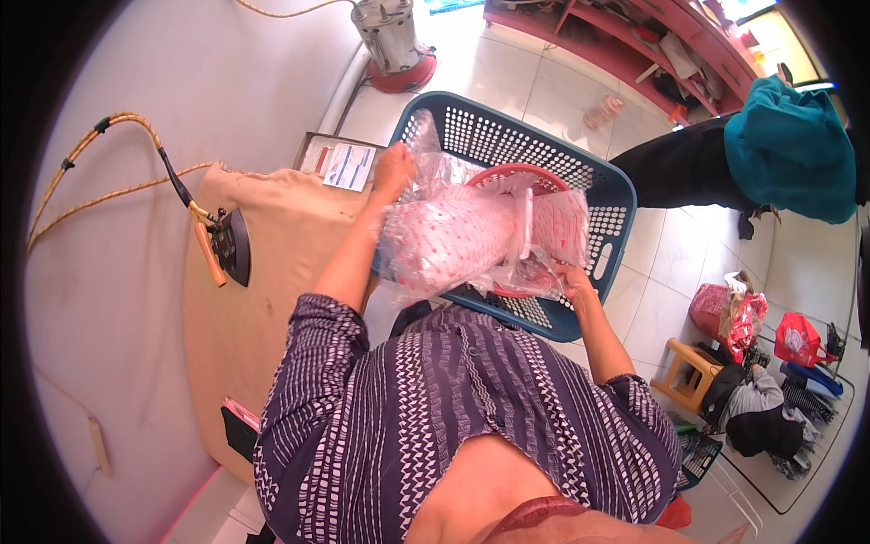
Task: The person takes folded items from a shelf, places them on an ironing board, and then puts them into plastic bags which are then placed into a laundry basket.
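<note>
A large blue plastic laundry basket stands in front of me. Inside it is a round red plastic basket with plastic-wrapped packs on top. One bulky pack, white with small red marks, lies across the middle in crinkled clear plastic. Beside it sits a smaller pack of similar pattern. My left hand is closed on clear plastic at the basket's left side. My right hand pinches clear plastic beside the red basket's near right rim; whether it also grips that rim is hard to see.
On my left, an iron with a braided cord rests on a cloth-covered ironing table. A metal boiler stands beyond. One person in a teal top is at right; another person sits low near a wooden stool.
</note>
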Tool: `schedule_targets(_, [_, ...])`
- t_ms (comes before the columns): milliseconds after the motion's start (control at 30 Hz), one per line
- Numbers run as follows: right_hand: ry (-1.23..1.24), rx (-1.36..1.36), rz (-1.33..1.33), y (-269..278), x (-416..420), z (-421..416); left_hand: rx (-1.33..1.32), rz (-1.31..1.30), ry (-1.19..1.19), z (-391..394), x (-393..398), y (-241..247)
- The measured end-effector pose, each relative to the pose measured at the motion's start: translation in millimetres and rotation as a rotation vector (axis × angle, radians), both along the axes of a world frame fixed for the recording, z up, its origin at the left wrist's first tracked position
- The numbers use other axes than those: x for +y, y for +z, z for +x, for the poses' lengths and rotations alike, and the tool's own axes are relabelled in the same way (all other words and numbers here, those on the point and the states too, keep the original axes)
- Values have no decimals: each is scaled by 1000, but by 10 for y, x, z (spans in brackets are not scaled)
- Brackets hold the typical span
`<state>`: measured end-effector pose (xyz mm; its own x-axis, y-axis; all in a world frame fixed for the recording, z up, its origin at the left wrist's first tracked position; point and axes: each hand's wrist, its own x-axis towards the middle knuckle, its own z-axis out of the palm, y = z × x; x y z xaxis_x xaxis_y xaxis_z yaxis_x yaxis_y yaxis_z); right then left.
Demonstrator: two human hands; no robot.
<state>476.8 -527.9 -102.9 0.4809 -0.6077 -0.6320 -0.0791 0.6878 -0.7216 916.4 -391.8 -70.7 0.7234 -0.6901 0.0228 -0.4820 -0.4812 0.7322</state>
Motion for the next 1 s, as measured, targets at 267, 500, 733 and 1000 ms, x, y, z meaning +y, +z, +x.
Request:
schedule_targets(267, [-88, -68, 116, 240, 279, 366, 216, -87, -256, 323, 704, 569])
schedule_targets(500, [-114, -170, 227, 400, 556, 534, 498, -306, -230, 24, 890, 1309])
schedule_targets(733, [-117, -87, 263, -722, 358, 205, 347, -251, -356, 189, 803, 1668])
schedule_targets(1000, [104, 200, 101, -42, 351, 420, 1036, -709, -114, 231, 754, 1414])
